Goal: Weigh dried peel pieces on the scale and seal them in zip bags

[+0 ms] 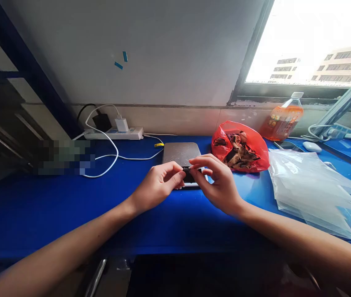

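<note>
My left hand is closed, thumb and fingers pinching one end of a small dark piece. At its other end my right hand pinches with thumb and forefinger, the other fingers curved above. The piece's exact kind is hard to make out. Both hands are over the front of a flat kitchen scale with a grey metal top and pale specks on it. My fingers hide much of the scale's front edge. Right of the scale, a red plastic bag stands open, with brown dried peel pieces inside.
A stack of clear plastic bags lies at the right, near a phone and a white mouse. An orange drink bottle stands by the window. A power strip and white cable are at the back left of the blue table.
</note>
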The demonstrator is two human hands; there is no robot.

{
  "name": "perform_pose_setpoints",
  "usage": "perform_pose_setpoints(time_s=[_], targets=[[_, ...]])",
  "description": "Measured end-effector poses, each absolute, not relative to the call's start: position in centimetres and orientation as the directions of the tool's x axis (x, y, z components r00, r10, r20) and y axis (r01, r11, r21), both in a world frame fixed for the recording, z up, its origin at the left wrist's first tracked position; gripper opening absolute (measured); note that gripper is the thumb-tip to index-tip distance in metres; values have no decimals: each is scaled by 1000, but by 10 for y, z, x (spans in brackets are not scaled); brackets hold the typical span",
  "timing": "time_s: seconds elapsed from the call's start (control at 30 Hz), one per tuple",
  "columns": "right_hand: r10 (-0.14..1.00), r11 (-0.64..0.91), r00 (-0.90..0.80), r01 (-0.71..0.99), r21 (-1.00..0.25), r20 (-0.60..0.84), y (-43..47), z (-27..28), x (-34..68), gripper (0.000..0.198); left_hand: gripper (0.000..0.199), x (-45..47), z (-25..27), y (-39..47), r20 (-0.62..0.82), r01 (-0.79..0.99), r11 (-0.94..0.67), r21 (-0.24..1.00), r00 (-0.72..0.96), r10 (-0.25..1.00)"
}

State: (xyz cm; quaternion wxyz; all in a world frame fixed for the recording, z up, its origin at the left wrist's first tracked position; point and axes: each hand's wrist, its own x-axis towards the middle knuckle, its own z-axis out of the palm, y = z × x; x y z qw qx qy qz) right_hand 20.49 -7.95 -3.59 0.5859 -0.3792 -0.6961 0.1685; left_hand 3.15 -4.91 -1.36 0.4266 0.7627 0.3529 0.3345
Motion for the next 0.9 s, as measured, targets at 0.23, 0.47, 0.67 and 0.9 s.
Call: perform_pose_setpoints(time_s=[0.23,0.47,0.67,0.9], targets=[[828,557,65,36,-830,558,-81,-37,203,12,26,35,-17,-47,188,126,-282,951,490,851],[885,467,45,-85,-880,464,-78,-34,205,16,26,35,-21,-48,219,131,-326,936,505,835],[787,615,-38,-37,-787,616,-84,-27,205,10,28,30,-15,-49,300,146,-429,892,521,800],[713,696,-36,158,-701,700,-86,-24,202,12,27,30,-11,-51,339,118,-456,882,515,788]])
